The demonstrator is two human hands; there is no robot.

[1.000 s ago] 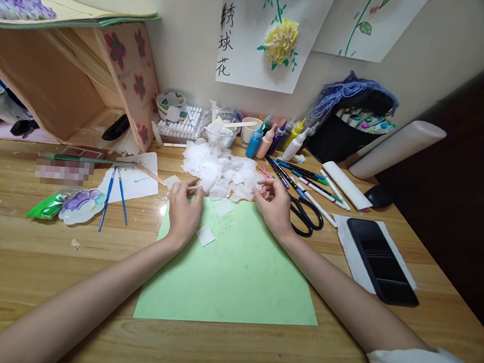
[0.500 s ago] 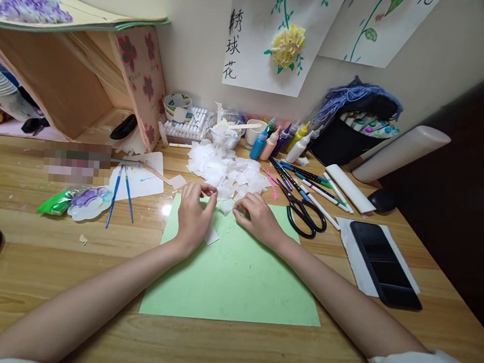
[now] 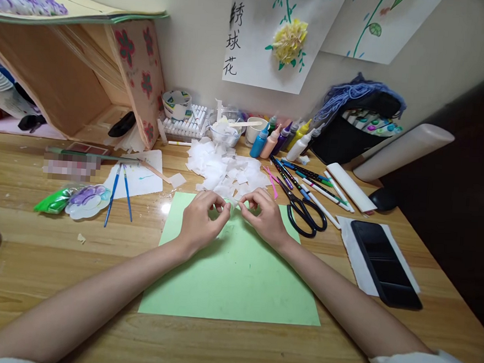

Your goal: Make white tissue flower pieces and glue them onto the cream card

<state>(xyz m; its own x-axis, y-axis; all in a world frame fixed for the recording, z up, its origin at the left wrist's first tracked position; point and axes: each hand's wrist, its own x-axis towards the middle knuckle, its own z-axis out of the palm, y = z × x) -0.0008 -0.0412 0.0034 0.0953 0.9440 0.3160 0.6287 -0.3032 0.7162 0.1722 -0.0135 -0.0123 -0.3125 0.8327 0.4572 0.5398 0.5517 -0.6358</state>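
Between the fingertips of both hands is a small piece of thin white paper (image 3: 234,202), pinched from either side. My left hand (image 3: 205,219) is closed on its left edge, thumb against forefinger. On the other edge my right hand (image 3: 263,217) pinches in the same way. Both hands are over the upper part of a green sheet of paper (image 3: 230,280) lying on the table. Just beyond the fingers spreads a pile of white paper pieces (image 3: 222,166). The paper's exact shape is partly covered by the fingers.
Black-handled scissors (image 3: 304,211) and several pens (image 3: 324,193) lie to the right, with a phone (image 3: 385,263) farther out. Paint bottles (image 3: 265,141) stand at the back. Leftward are two brushes (image 3: 127,195), a palette (image 3: 87,204) and a cardboard box (image 3: 137,74).
My hands have come closer together, and both now pinch the small white paper. The white piece seen under my left hand earlier is no longer visible there.
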